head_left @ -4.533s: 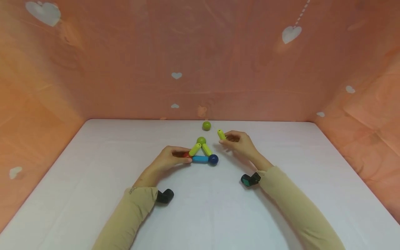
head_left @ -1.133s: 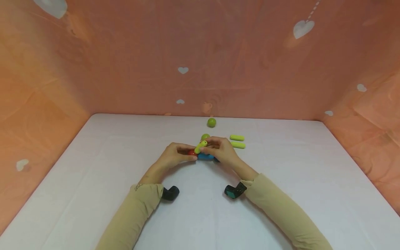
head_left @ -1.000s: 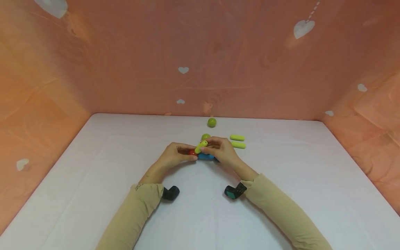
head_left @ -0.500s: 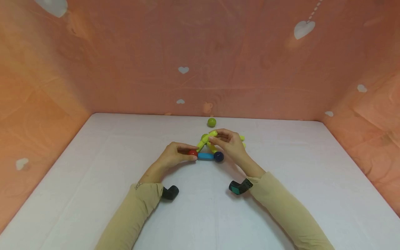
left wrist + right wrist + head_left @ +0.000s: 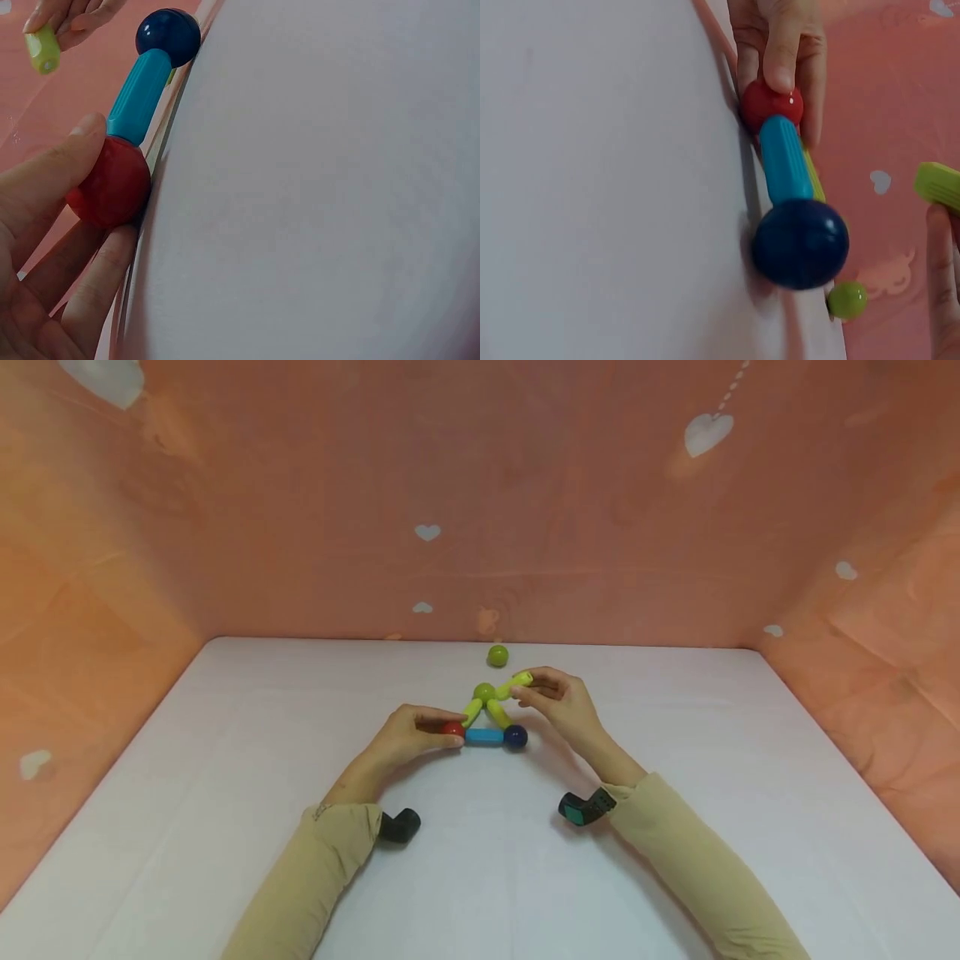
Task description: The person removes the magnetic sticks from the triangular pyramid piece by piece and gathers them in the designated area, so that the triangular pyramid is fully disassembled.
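Note:
My left hand (image 5: 408, 732) pinches a red ball (image 5: 112, 184) between thumb and fingers, at the near left corner of a triangle of magnetic building pieces on the table. A blue rod (image 5: 484, 737) runs from it to a dark blue ball (image 5: 515, 737). Two lime rods lead from those corners to a green ball (image 5: 484, 693) at the far tip. With thumb and fingers, my right hand (image 5: 562, 702) pinches another lime rod (image 5: 517, 683), raised and slanting up to the right, its lower end right at the green ball. Only part of that hand shows in the right wrist view.
A loose green ball (image 5: 498, 656) lies beyond the triangle, near the far edge of the white table (image 5: 300, 668). An orange cloth (image 5: 337, 485) with white hearts stands behind and at the sides. Black wrist cameras (image 5: 401, 827) hang under both sleeves.
My right hand has carried its lime rod from above the red ball across to the green ball's right side. My left hand stays on the red ball. Two loose lime rods are now hidden.

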